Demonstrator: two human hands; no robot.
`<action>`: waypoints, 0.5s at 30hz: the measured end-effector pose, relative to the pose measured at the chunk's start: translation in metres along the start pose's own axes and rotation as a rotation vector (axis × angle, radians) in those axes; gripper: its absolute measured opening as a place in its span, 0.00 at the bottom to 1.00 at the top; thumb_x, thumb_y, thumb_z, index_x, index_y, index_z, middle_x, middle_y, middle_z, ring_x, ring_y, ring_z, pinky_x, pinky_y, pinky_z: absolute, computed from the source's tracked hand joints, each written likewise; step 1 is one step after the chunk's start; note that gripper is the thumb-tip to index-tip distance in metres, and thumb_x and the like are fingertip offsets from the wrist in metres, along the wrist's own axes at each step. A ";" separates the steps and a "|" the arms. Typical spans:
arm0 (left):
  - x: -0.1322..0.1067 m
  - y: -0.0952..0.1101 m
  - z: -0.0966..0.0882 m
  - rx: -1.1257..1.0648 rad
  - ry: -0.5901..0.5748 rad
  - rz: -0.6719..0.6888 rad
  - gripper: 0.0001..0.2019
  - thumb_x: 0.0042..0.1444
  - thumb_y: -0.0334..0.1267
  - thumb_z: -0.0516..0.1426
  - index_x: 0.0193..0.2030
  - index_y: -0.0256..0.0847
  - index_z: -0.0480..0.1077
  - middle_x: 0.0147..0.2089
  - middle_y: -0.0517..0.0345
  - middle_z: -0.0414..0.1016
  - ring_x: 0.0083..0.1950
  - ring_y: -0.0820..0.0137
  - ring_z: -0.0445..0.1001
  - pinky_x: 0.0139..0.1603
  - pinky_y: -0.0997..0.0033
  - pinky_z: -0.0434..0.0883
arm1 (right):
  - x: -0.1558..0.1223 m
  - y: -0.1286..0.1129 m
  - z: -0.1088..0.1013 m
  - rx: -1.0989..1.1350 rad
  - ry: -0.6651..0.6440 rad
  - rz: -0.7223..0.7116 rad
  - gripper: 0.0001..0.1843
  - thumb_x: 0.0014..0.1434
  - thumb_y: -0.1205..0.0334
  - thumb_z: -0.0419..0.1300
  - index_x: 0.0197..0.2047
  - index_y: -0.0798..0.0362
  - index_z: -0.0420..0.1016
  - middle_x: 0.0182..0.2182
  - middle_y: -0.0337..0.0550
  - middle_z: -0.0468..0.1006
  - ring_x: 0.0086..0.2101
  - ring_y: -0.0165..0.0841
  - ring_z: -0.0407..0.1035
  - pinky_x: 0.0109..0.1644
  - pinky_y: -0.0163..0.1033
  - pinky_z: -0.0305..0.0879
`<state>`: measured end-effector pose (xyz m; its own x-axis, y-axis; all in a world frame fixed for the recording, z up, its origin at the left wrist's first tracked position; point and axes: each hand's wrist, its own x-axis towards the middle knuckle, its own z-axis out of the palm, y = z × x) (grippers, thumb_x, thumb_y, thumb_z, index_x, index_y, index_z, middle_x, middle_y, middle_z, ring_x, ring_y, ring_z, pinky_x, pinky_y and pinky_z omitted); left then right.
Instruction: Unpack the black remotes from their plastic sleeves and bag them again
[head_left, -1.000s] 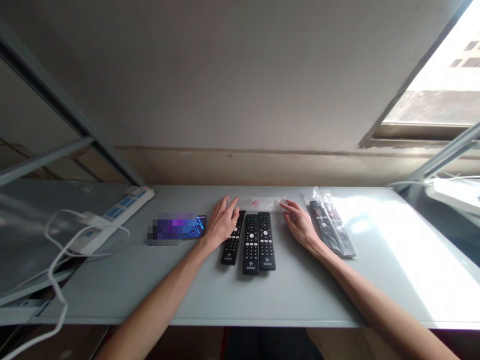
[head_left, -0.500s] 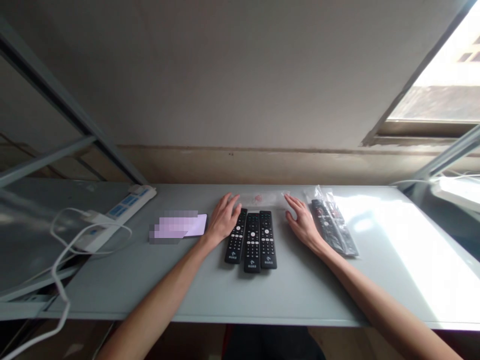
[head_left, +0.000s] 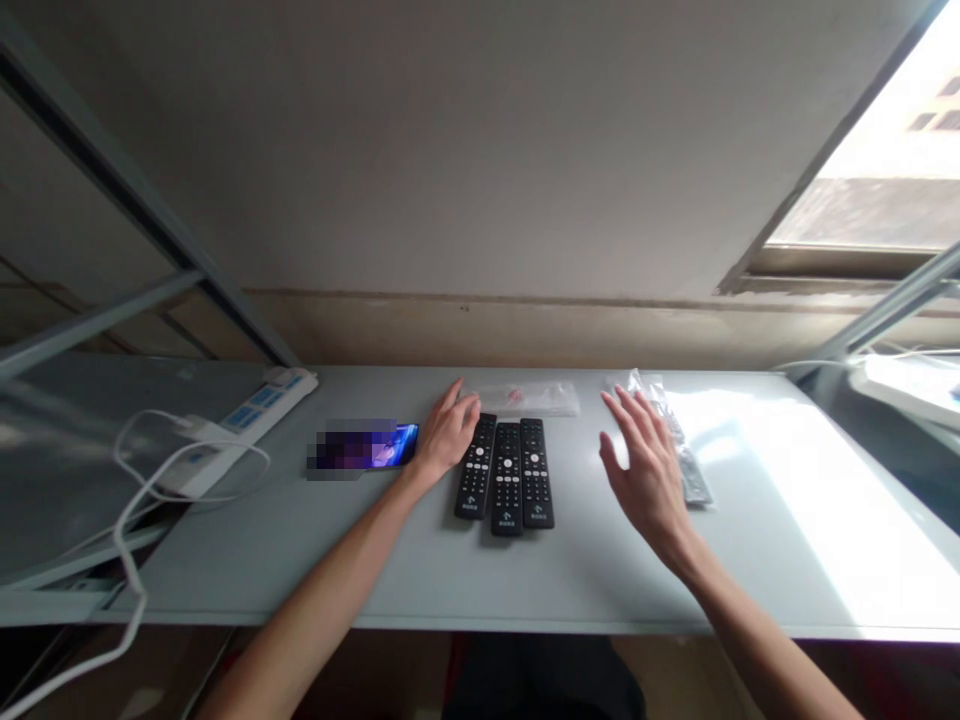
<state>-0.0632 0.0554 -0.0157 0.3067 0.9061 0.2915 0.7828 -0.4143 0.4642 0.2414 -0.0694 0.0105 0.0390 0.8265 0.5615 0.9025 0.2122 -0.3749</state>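
Observation:
Three black remote controls [head_left: 508, 475] lie side by side in the middle of the grey table [head_left: 465, 570]. My left hand [head_left: 448, 432] rests flat and open against the top of the leftmost remote. My right hand [head_left: 646, 468] hovers above the table with its fingers spread, holding nothing, over a bagged remote [head_left: 686, 460] in clear plastic. A small clear plastic bag [head_left: 529, 397] with a red mark lies just beyond the three remotes.
A phone with a lit screen [head_left: 365, 447] lies left of my left hand. A white power strip [head_left: 240, 425] with a looping white cable [head_left: 127, 540] sits at the far left. Metal shelf bars stand at left and right. A window is at upper right.
My right hand has lifted off the table beside the remotes and moved right, over the bagged remote. My left hand has stayed put.

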 end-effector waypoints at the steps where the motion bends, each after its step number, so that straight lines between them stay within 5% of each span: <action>1: 0.001 0.000 0.000 0.004 0.023 0.022 0.24 0.78 0.48 0.45 0.63 0.39 0.77 0.79 0.45 0.61 0.79 0.54 0.63 0.80 0.51 0.63 | -0.007 0.005 -0.011 -0.056 0.042 0.022 0.31 0.75 0.58 0.52 0.78 0.40 0.60 0.73 0.51 0.66 0.73 0.56 0.56 0.73 0.70 0.58; 4: 0.001 0.004 -0.001 0.002 0.063 0.083 0.23 0.78 0.46 0.45 0.64 0.39 0.76 0.78 0.46 0.63 0.80 0.56 0.60 0.81 0.51 0.60 | -0.030 0.032 -0.028 -0.217 0.012 0.146 0.25 0.74 0.54 0.51 0.70 0.47 0.72 0.63 0.61 0.73 0.58 0.59 0.70 0.59 0.66 0.72; 8: -0.001 0.012 -0.003 -0.033 0.039 0.164 0.22 0.77 0.42 0.45 0.63 0.41 0.76 0.76 0.48 0.65 0.78 0.59 0.62 0.81 0.52 0.61 | -0.053 0.058 -0.022 -0.404 -0.062 0.128 0.25 0.75 0.51 0.49 0.66 0.52 0.74 0.55 0.63 0.76 0.51 0.58 0.71 0.52 0.62 0.73; 15: -0.004 0.022 -0.008 -0.079 0.026 0.274 0.21 0.77 0.40 0.45 0.61 0.40 0.78 0.74 0.46 0.67 0.76 0.60 0.64 0.79 0.51 0.63 | -0.047 0.051 -0.014 -0.487 -0.105 0.070 0.24 0.71 0.49 0.55 0.63 0.53 0.76 0.44 0.61 0.76 0.42 0.53 0.72 0.42 0.55 0.73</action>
<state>-0.0513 0.0415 0.0001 0.4862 0.7575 0.4357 0.6280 -0.6496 0.4285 0.2911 -0.1050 -0.0250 0.0861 0.8833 0.4608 0.9956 -0.0931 -0.0076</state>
